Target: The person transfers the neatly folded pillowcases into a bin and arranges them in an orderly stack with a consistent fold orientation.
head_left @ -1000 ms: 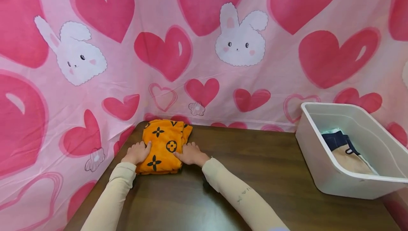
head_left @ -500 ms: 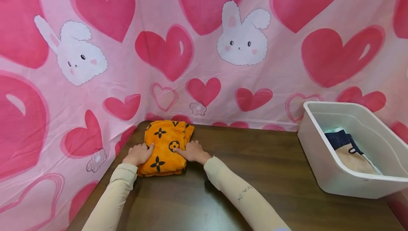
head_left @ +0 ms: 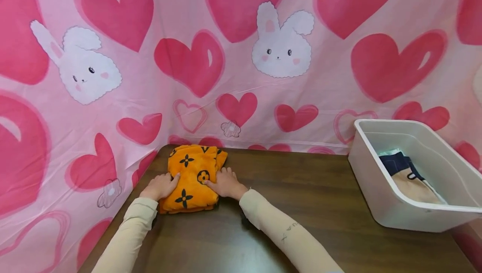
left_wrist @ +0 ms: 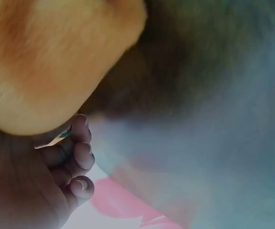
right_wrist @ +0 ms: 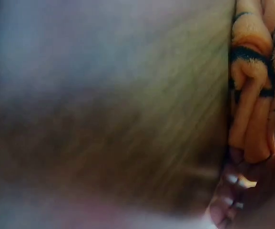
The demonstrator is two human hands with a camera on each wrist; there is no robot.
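Seen from the head view, a folded orange towel (head_left: 192, 177) with black flower marks lies at the far left corner of the dark wooden counter (head_left: 301, 206), close against the pink backdrop (head_left: 233, 55) printed with hearts and rabbits. The left hand (head_left: 161, 186) grips the towel's left edge, thumb lying on top and fingers tucked at the side, while the right hand (head_left: 226, 183) presses the right edge with its fingers laid over the cloth. Both arms wear cream sleeves (head_left: 278, 231). Well apart, at the right end of the counter, stands a white plastic bin (head_left: 380, 193) holding folded cloth (head_left: 410, 181) in navy and beige. Next, the left wrist view is blurred: the orange towel (left_wrist: 46, 62) fills the upper left, and the curled fingers (left_wrist: 80, 157) of the left hand sit just under its edge, over the counter's corner and a patch of pink backdrop (left_wrist: 123, 200). Lastly, the right wrist view, also blurred, shows the towel's stacked folds (right_wrist: 256, 90) at the right, with fingertips (right_wrist: 235, 181) touching their lower end on the wood grain.
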